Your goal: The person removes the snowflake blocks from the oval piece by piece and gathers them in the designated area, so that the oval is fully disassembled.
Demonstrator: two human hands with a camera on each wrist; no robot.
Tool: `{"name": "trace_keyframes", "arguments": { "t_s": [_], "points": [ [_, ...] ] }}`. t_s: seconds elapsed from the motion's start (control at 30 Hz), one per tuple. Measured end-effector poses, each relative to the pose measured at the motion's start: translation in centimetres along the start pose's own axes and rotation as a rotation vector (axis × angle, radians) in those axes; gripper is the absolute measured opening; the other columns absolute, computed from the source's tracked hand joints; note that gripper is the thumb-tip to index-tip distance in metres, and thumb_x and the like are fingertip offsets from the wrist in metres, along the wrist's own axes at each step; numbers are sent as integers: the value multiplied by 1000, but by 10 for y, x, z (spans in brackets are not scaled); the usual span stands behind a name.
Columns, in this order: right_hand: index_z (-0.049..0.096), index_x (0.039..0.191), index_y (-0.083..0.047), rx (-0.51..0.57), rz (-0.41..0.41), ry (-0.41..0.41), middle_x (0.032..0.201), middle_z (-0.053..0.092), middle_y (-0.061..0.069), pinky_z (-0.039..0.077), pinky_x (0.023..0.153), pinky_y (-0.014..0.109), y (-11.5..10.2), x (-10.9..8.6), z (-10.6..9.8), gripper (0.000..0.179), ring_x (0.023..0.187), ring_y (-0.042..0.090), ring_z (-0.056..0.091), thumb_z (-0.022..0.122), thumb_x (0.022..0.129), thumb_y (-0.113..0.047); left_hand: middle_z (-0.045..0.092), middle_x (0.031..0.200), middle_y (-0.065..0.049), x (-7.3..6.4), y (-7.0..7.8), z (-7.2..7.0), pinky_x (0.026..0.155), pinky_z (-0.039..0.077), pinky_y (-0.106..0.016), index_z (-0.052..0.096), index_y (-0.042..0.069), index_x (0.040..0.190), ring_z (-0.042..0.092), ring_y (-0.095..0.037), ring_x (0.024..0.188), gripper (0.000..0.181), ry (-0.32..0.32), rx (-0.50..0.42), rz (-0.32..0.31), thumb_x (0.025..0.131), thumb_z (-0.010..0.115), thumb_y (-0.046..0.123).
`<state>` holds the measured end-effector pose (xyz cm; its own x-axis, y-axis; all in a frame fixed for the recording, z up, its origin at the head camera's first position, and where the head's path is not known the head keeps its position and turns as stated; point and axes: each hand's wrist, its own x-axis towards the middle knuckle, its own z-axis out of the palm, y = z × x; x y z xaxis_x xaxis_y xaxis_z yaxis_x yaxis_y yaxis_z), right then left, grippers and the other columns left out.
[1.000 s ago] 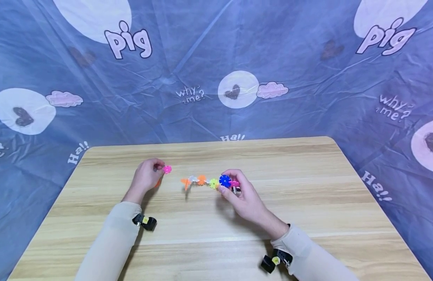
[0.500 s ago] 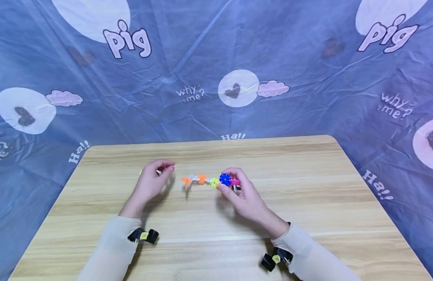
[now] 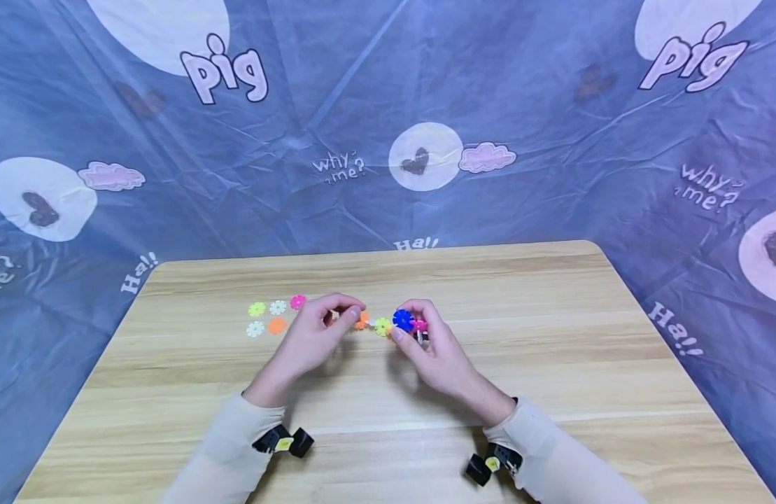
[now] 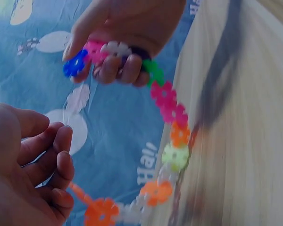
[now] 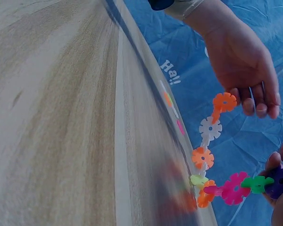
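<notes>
A chain of interlocking plastic snowflake discs (image 4: 173, 113) hangs in a loop from my right hand (image 3: 441, 350). The right fingers curl around its pink, white and dark purple discs, and the thumb pinches the blue disc (image 4: 75, 63). My left hand (image 3: 318, 332) is over the chain's left part in the head view, its fingers loosely bent with nothing visible between them. The orange end disc (image 5: 224, 102) is right beside the left fingers in the right wrist view; whether they touch is unclear. The left hand hides that end in the head view.
Several loose snowflake discs lie on the wooden table (image 3: 388, 448) left of the hands, among them a yellow disc (image 3: 257, 309), a pink disc (image 3: 298, 302) and an orange disc (image 3: 276, 326). A blue printed cloth (image 3: 337, 84) hangs behind the table.
My left hand has moved right, from the loose discs to the chain's left end, uncovering the discs on the table. The right hand has stayed almost still with the chain.
</notes>
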<state>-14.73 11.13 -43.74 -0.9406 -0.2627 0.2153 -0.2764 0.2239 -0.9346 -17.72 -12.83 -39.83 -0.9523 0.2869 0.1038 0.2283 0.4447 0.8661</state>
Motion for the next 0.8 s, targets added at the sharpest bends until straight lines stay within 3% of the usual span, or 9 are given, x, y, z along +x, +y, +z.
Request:
{"name": "trace_keyframes", "arguments": {
  "t_s": [0.27, 0.4, 0.6, 0.8],
  "points": [
    [55, 135, -9, -46, -37, 15, 107, 69, 10, 60, 79, 28, 1, 0, 1, 35, 94, 16, 66, 70, 104, -14, 79, 104, -10, 4, 12, 18, 95, 54, -40, 81, 5, 110, 68, -21, 105, 19, -82, -36, 28, 107, 68, 18],
    [55, 137, -8, -57, -59, 7, 113, 71, 11, 60, 86, 30, -3, -1, 2, 37, 100, 17, 68, 69, 104, -14, 80, 103, -8, 5, 17, 22, 98, 54, -49, 83, 7, 107, 68, -21, 105, 17, -100, -41, 49, 105, 69, 17],
    [54, 145, -8, -69, -98, -23, 123, 73, 11, 58, 100, 36, -7, -1, 0, 45, 110, 17, 71, 70, 104, -13, 79, 100, -7, 5, 21, 24, 93, 53, -36, 83, 6, 98, 69, -17, 102, 17, -113, -85, 46, 104, 70, 15],
    [54, 149, -9, -49, -77, -34, 132, 72, 10, 51, 113, 51, -9, -1, -6, 56, 122, 23, 68, 77, 99, -13, 78, 91, -13, 5, 19, 22, 79, 49, -27, 79, 2, 90, 65, -17, 93, 23, -90, -146, 9, 106, 66, 12]
  ]
}}
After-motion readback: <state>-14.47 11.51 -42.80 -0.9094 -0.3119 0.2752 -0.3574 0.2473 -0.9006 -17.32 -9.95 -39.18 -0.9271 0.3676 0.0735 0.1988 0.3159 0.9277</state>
